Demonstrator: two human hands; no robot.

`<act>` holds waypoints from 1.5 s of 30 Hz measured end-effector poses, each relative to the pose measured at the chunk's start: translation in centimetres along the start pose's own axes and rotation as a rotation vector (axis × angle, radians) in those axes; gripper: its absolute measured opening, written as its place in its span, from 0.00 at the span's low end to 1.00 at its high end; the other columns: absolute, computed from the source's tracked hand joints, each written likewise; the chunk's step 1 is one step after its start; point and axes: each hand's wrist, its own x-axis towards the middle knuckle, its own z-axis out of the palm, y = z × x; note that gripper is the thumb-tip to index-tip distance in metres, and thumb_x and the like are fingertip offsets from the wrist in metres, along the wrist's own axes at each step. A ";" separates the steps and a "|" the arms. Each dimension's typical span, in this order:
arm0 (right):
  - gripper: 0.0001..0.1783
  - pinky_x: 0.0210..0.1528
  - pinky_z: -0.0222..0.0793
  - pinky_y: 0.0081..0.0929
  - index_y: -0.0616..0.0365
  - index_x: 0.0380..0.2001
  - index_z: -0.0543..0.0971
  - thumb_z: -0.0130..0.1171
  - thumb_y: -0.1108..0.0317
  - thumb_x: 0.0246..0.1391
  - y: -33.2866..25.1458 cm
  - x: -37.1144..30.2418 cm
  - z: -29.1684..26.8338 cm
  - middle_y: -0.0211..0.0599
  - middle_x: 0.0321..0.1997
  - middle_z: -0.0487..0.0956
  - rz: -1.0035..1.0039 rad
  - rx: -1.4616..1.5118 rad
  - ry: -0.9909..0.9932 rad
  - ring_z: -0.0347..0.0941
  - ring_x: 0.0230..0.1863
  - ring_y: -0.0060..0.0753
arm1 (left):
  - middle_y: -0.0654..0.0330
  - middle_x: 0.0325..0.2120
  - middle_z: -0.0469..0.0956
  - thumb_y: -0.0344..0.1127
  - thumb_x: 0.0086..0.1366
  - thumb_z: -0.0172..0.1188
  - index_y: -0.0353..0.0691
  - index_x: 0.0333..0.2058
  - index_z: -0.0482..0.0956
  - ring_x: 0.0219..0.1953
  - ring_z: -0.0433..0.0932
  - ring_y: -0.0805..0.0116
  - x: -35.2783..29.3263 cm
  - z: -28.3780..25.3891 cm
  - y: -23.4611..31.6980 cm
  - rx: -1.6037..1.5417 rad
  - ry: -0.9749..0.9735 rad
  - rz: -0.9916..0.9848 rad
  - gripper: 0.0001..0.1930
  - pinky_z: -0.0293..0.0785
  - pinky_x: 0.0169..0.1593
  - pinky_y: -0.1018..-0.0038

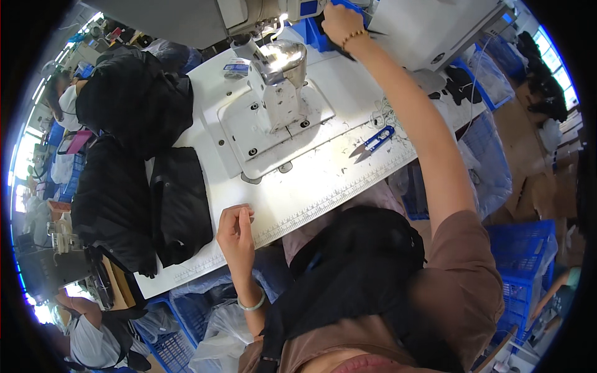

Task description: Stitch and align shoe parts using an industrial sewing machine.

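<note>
My right hand (343,26) is stretched to the far side of the white sewing table (323,163). Its fingers are closed on a black piece of fabric (339,48), beside a blue bin (316,36). At the table's near edge my left hand (236,231) has its fingers curled together, and nothing shows in them. Between the hands stands the sewing machine (277,102), its lamp lit and no cloth visible on its raised bed. Blue-handled thread snips (373,144) lie on the table to the machine's right.
Black garments (134,99) are heaped at the table's left, with a folded black piece (180,205) beside them. Thread scraps (384,115) lie near the snips. Blue crates (519,267) stand on the floor at the right. Another person (93,339) sits at the lower left.
</note>
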 end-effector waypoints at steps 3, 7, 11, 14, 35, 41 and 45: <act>0.14 0.27 0.73 0.39 0.57 0.40 0.71 0.51 0.68 0.48 -1.9 -7.0 -0.8 0.45 0.33 0.75 -0.108 -0.024 0.324 0.76 0.27 0.47 | 0.60 0.30 0.74 0.29 0.65 0.50 0.31 0.28 0.74 0.30 0.71 0.75 -0.1 -0.2 -0.6 0.013 -0.049 0.013 0.08 0.69 0.36 0.81; 0.13 0.24 0.72 0.30 0.57 0.41 0.71 0.51 0.69 0.49 -3.2 -11.7 1.4 0.41 0.29 0.74 -0.078 -0.148 0.323 0.77 0.23 0.37 | 0.60 0.29 0.74 0.30 0.64 0.50 0.31 0.29 0.74 0.30 0.71 0.75 0.0 -0.2 -0.2 0.070 -0.054 0.029 0.08 0.69 0.35 0.81; 0.12 0.25 0.72 0.28 0.56 0.40 0.72 0.51 0.69 0.49 -3.6 -13.5 1.9 0.42 0.32 0.74 -0.076 -0.091 0.199 0.77 0.26 0.37 | 0.59 0.28 0.74 0.29 0.62 0.52 0.32 0.28 0.74 0.27 0.70 0.72 0.1 0.0 -0.2 0.050 -0.019 0.025 0.07 0.65 0.32 0.80; 0.12 0.30 0.73 0.29 0.57 0.39 0.72 0.52 0.69 0.49 -3.9 -14.2 1.7 0.45 0.39 0.70 -0.065 -0.074 0.058 0.74 0.34 0.41 | 0.58 0.28 0.75 0.29 0.62 0.52 0.32 0.28 0.74 0.28 0.71 0.72 0.1 0.1 -0.1 0.073 -0.013 0.023 0.07 0.66 0.33 0.80; 0.19 0.44 0.65 0.38 0.59 0.38 0.75 0.58 0.55 0.50 3.1 -15.2 -4.1 0.41 0.38 0.72 -0.168 0.799 0.281 0.70 0.42 0.44 | 0.51 0.34 0.76 0.22 0.59 0.54 0.29 0.32 0.75 0.38 0.75 0.56 -1.1 -3.4 2.0 0.749 0.563 0.585 0.04 0.73 0.42 0.69; 0.21 0.40 0.69 0.36 0.56 0.47 0.67 0.57 0.63 0.51 3.0 -21.8 -6.5 0.45 0.42 0.67 -0.170 0.617 -0.096 0.70 0.40 0.49 | 0.50 0.45 0.69 0.37 0.55 0.64 0.31 0.45 0.74 0.49 0.68 0.56 1.4 -6.9 1.6 0.945 0.492 0.089 0.21 0.63 0.53 0.67; 0.23 0.38 0.70 0.38 0.54 0.49 0.65 0.59 0.67 0.49 2.1 -22.2 -4.2 0.45 0.41 0.65 -0.185 0.585 -0.077 0.71 0.38 0.50 | 0.50 0.40 0.67 0.36 0.53 0.65 0.33 0.44 0.73 0.47 0.66 0.51 3.4 -5.7 0.6 1.080 0.524 0.167 0.21 0.63 0.52 0.66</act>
